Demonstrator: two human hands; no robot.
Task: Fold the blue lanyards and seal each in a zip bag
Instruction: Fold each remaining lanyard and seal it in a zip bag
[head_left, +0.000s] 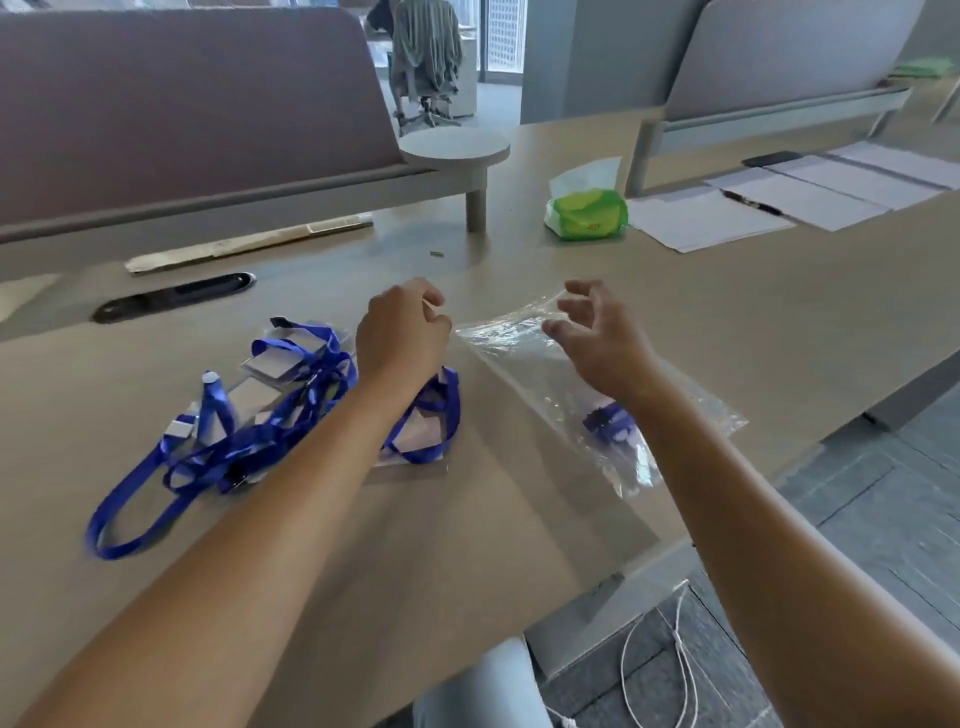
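Our left hand (402, 332) curls shut, contents unclear; right hand (597, 332) spread open over one bag (524, 358) (lanyard inside), near table's right edge.

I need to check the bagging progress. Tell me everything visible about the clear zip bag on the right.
The zip bag is clear, crinkled, glossy plastic, lying flat and slanted on the wooden desk near its right edge. A folded blue lanyard sits inside toward the near end. The right forearm crosses above it; the right hand hovers open at its far end. Contact there is unclear.
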